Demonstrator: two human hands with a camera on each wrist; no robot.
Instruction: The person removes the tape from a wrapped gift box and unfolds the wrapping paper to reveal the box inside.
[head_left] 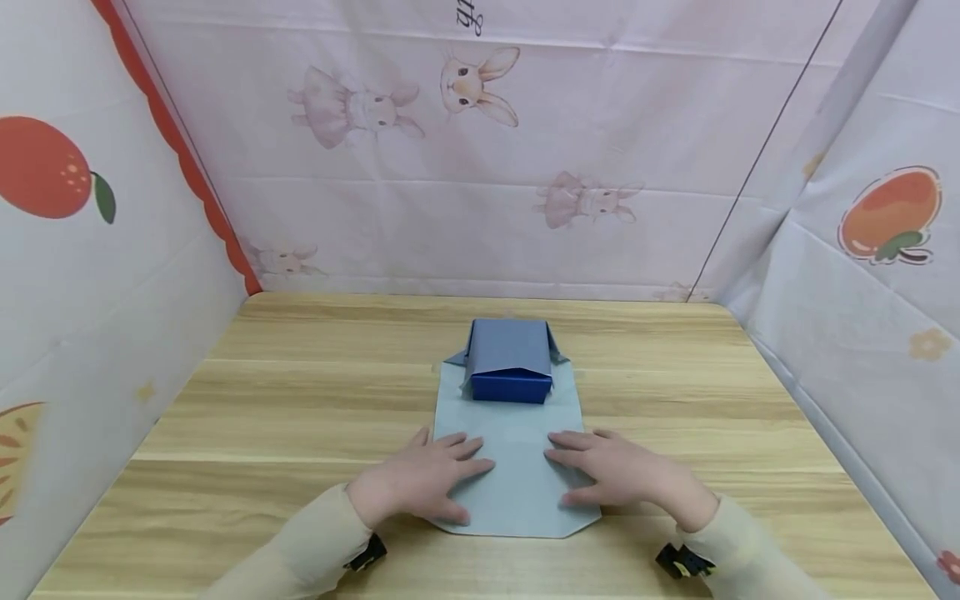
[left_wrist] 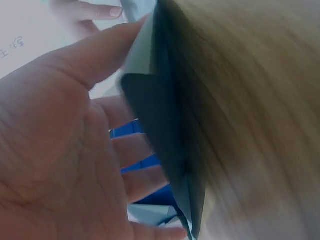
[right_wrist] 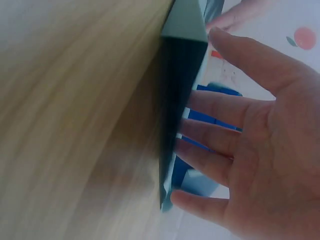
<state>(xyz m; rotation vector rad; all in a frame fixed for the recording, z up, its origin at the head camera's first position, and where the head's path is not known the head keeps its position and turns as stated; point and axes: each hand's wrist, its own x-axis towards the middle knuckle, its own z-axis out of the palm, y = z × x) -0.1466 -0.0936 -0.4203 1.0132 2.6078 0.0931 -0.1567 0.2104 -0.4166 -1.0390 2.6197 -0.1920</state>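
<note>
A dark blue box (head_left: 512,388) sits on the far part of a light blue sheet of wrapping paper (head_left: 517,500). Over the top of the box lies a folded-over flap (head_left: 512,343) of the paper, with creased bits sticking out at both sides. My left hand (head_left: 423,477) rests on the sheet's left edge, fingers spread. On the right edge rests my right hand (head_left: 618,471), its fingers also spread and pointing inward. In both wrist views the paper's edge (left_wrist: 157,130) stands a little off the table beside the fingers. Neither hand grips anything.
The wood-grain table (head_left: 300,400) extends on both sides of the paper. A printed cloth (head_left: 420,233) with rabbits hangs behind it, and fruit-patterned cloths (head_left: 885,333) flank it left and right. Each sleeve has a dark wrist device (head_left: 684,561) below it.
</note>
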